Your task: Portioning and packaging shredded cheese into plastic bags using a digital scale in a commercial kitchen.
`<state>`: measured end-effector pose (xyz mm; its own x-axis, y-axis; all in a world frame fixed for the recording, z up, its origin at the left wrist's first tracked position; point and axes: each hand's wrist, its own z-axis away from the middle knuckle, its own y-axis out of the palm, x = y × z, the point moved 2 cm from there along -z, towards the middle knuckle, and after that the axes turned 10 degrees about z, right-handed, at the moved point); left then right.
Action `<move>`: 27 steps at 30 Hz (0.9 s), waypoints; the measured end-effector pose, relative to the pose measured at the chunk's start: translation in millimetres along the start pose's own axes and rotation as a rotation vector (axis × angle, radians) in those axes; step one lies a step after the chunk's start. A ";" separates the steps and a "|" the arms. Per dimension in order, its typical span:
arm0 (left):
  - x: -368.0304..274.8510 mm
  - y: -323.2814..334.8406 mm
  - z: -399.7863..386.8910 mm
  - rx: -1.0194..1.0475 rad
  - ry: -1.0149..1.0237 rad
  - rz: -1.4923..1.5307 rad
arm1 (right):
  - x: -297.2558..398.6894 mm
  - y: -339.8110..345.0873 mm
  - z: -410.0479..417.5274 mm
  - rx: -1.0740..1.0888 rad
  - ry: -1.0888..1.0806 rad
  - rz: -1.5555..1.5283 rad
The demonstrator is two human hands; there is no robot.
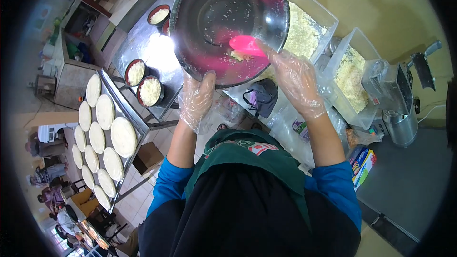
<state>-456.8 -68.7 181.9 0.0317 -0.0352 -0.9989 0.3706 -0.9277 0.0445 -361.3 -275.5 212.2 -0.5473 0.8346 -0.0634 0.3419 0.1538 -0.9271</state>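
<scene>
A large black bowl (210,10) is tilted up before me, its inside dotted with small pale crumbs. My left hand (196,100), in a clear plastic glove, grips the near rim with the thumb on the inside. Gloved likewise, my right hand (298,78) holds a bright pink plastic scraper (244,44) against the bowl's lower inner wall. Just under the scraper's edge lies a small clump of pale food (237,55). The scraper's rear end is hidden by my fingers.
Dark bowls of white grated food (150,91) stand on a metal table (162,60). A metal tray (139,130) bears several flat dough pieces (123,137). Clear bins (330,14) of pale crumbly food, a metal grating machine (391,89) and a dark bag (266,100) are nearby. People sit far left.
</scene>
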 end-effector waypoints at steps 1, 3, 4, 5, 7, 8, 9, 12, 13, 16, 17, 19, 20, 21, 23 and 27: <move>-0.7 -2.2 0.9 -0.008 -0.003 -0.002 | 1.0 -1.5 -0.7 0.007 0.019 -0.044; -6.5 -1.1 3.2 0.021 -0.050 -0.165 | -5.2 -14.3 -10.6 -0.107 0.095 -0.136; -7.3 1.3 5.3 0.023 -0.050 -0.165 | -7.8 -13.1 -15.3 -0.107 0.097 -0.135; -6.9 5.0 5.7 0.032 -0.016 -0.135 | -10.4 -9.3 -20.7 -0.095 0.144 -0.091; -7.1 10.2 6.1 0.062 0.075 -0.082 | -5.1 -1.8 -13.5 -0.097 0.172 -0.171; -6.2 7.0 3.6 0.051 0.076 -0.082 | 1.2 -5.5 -3.9 -0.098 0.163 -0.175; -6.6 2.6 0.1 0.039 0.104 -0.194 | 10.1 -8.9 7.6 -0.015 0.039 -0.171; -12.6 2.8 -0.7 0.034 0.073 -0.249 | 16.6 -24.2 8.5 0.048 -0.095 -0.171; -14.1 5.3 1.1 0.042 0.018 -0.191 | 17.4 -31.5 -2.1 -0.006 -0.031 -0.178; -9.1 12.9 1.8 0.058 0.124 -0.243 | 16.2 -31.1 -11.4 -0.134 0.006 -0.164; -4.1 10.9 -0.3 0.060 0.067 -0.124 | 21.6 -32.0 -3.8 -0.049 -0.072 -0.165; -6.3 3.4 -4.8 0.057 0.069 -0.125 | 25.4 -31.9 2.7 0.034 -0.157 -0.168; -9.0 1.9 -4.1 0.070 0.063 -0.120 | 22.4 -33.0 8.2 0.047 -0.135 -0.158; -14.0 0.4 -4.3 0.070 0.058 -0.120 | 19.4 -34.0 12.4 0.059 -0.114 -0.147; -23.4 1.4 -6.0 0.119 0.010 -0.247 | 19.6 -40.4 7.0 0.099 -0.078 -0.115; -17.0 10.5 -7.8 0.092 0.073 -0.205 | 34.3 -29.0 5.0 -0.108 -0.171 -0.189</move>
<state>-446.2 -75.0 199.4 0.0330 0.1813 -0.9829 0.2903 -0.9428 -0.1641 -393.8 -254.0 235.1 -0.7266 0.6860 0.0369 0.2963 0.3613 -0.8841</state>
